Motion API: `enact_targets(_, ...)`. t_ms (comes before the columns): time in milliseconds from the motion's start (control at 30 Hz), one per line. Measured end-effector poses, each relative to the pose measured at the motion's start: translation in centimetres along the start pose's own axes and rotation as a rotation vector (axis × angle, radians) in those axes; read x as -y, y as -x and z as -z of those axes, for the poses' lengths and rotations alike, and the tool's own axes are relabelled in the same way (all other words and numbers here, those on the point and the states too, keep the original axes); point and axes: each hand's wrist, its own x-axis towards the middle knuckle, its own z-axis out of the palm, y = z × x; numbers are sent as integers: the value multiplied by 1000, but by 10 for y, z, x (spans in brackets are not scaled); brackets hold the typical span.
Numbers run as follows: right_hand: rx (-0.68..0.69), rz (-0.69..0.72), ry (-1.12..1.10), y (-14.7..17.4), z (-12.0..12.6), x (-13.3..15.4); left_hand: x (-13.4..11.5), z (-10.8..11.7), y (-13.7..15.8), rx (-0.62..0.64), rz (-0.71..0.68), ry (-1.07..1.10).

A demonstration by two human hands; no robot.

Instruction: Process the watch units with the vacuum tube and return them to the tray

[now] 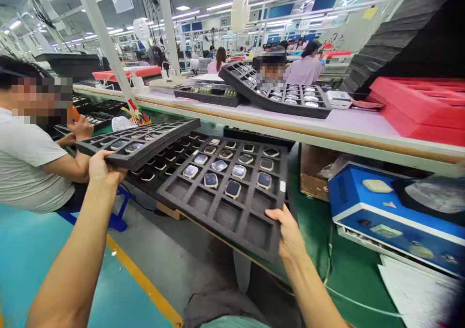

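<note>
My left hand [105, 170] grips the near corner of a black foam tray [140, 159], which tilts above the bench and carries several watch cases. My right hand [288, 231] is closed on the right edge of a second black foam tray [218, 202]. Square watch cases [232, 189] with dark faces fill its far pockets, while the nearest row of pockets holds nothing. Between and below these two, another dark tray [156, 175] of watch cases shows in part. Fingers under both tray edges are hidden.
A blue machine [392, 221] stands on the green bench at right, papers [417, 289] before it. Overhead, a shelf [276, 124] bears a tilted watch tray [283, 106] and red foam trays [421, 110]. A co-worker [32, 158] sits close at left; others work beyond.
</note>
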Motion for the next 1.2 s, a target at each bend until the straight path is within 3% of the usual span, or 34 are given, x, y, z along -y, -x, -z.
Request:
enact_targets(133, 155, -5, -78, -32, -58, -31, -18, 22, 23, -39, -50, -32)
enact_targets(400, 298, -33, -152, -71, -175, -92, -49, 52, 86, -31, -222, -40)
enact_targets(533, 334, -56, -177, -82, -223, -110, -43, 45, 118, -68, -297, -24)
enact_targets(667, 342, -75, -171, -90, -244, -113, -16, 32, 153, -130, -203, 25)
enact_targets(733, 373, -74, -172, -89, -236, -105, 6, 26, 170, -115, -128, 52)
enact_targets(800, 405, -79, -185, -83, -213, -89, 32, 22, 189, -79, -46, 60)
enact_targets(933, 324, -74, -211, -52, -124, -44, 87, 13, 228, -3, 105, 76)
enact_targets(1067, 187, 39, -119, -15, -29, 1, 138, 1, 270, 113, 242, 104)
enact_targets(1200, -41, 187, 41, -10, 26, 35, 179, -15, 302, 243, 436, 142)
